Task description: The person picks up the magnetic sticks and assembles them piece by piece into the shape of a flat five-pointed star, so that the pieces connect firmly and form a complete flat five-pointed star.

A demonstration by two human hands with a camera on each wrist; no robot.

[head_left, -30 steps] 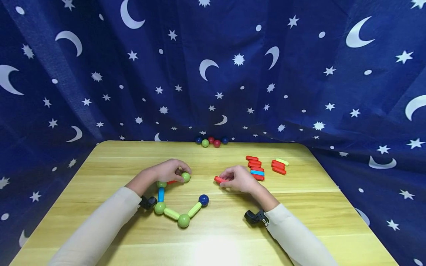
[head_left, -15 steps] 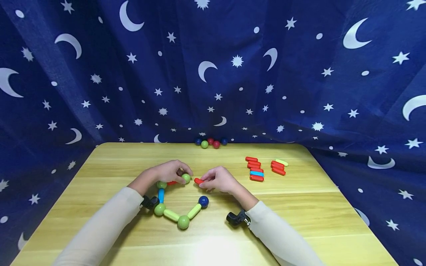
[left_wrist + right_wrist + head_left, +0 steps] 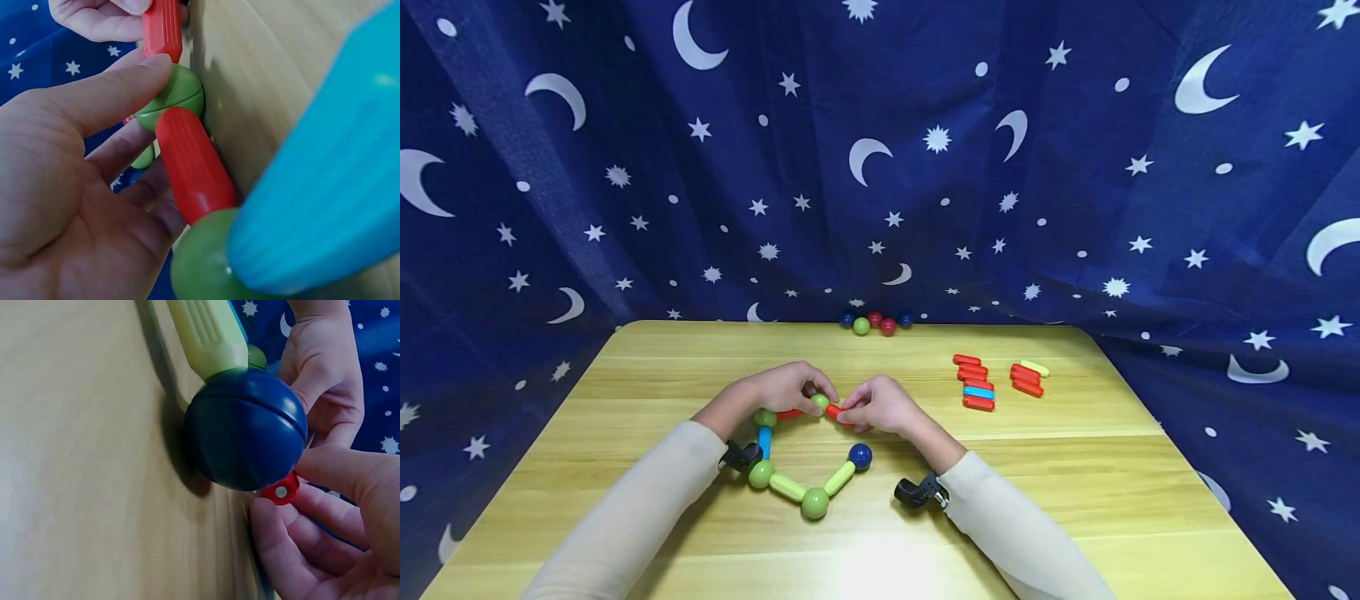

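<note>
My left hand pinches a green ball between thumb and fingers. A red stick joins that ball to another green ball, from which a blue stick runs to a green ball. Two lime sticks continue the chain through a green ball to a dark blue ball. My right hand pinches a second red stick; its far end meets the ball in my left hand. In the right wrist view, the dark blue ball partly covers that stick.
At the table's back edge sit several balls, among them a green ball and a red ball. Two groups of sticks lie at the right, including a blue stick and a lime stick. A starry curtain hangs behind.
My right hand has moved left with the red stick, bringing its end from apart to against the green ball. My left hand has stayed nearly in place, holding that ball.
</note>
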